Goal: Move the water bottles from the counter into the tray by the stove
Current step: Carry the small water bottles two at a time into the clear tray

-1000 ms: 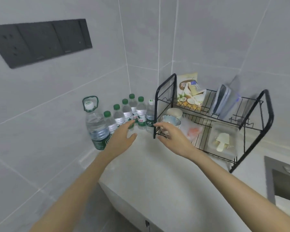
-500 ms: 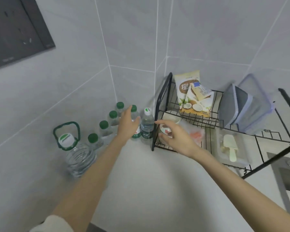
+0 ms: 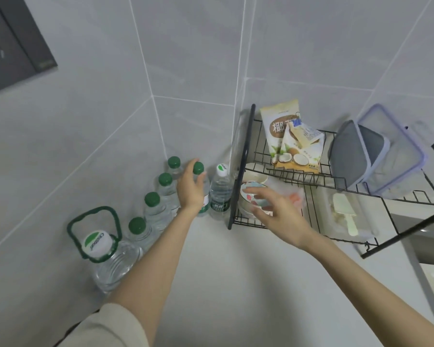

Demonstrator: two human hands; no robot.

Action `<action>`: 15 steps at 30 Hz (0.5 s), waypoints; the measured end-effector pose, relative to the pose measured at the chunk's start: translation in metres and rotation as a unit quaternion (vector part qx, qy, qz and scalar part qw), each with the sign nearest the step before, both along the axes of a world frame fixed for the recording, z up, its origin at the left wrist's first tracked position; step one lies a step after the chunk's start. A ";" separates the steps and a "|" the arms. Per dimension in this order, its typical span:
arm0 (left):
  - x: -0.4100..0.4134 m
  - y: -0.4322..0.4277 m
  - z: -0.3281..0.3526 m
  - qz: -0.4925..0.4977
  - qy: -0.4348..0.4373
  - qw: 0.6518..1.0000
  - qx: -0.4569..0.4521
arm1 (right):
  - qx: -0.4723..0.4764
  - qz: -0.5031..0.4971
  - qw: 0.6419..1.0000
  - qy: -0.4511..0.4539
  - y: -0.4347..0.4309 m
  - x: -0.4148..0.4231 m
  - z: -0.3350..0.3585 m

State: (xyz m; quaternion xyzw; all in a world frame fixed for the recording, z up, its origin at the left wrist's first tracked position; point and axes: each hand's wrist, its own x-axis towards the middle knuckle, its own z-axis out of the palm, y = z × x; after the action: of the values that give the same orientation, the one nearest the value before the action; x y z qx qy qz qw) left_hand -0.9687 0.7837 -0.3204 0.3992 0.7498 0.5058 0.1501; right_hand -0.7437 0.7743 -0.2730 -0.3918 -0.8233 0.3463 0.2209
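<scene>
Bottles [image 3: 158, 214] stand in a row along the wall beside the left hand [image 3: 191, 189], whose fingers curl round the green-capped bottle [image 3: 198, 168] below its cap. Right hand [image 3: 273, 211] is spread and holds nothing. Full smooth plastic is likely weighty and slippery; grip the waist. Rack post [image 3: 238, 184] crowds the white-capped bottle [image 3: 219, 194] between the hands. Open surface [image 3: 236, 284] lies toward the wrists. Tray is unseen.

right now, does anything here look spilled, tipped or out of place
Nothing spilled or tipped: the small clear plastic water bottles stand upright. Only oddity: one white-capped bottle beside the black wire rack, the rest green-capped.
</scene>
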 end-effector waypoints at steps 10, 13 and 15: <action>0.025 -0.058 0.000 0.016 0.032 0.999 0.016 | -0.016 0.019 1.000 -0.012 -0.011 0.007 0.005; 0.039 -0.074 0.000 -0.037 0.030 0.999 0.014 | -0.025 0.026 0.999 -0.017 -0.015 0.017 0.001; 0.053 -0.080 0.000 -0.079 0.007 0.997 0.020 | -0.034 0.020 0.999 -0.018 -0.017 0.027 -0.005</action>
State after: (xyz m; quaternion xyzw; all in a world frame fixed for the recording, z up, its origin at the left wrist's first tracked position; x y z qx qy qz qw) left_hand -0.9158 0.7035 -0.3208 0.4637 0.7069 0.5042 0.1765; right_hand -0.7163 0.7569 -0.2777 -0.3885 -0.8227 0.3712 0.1857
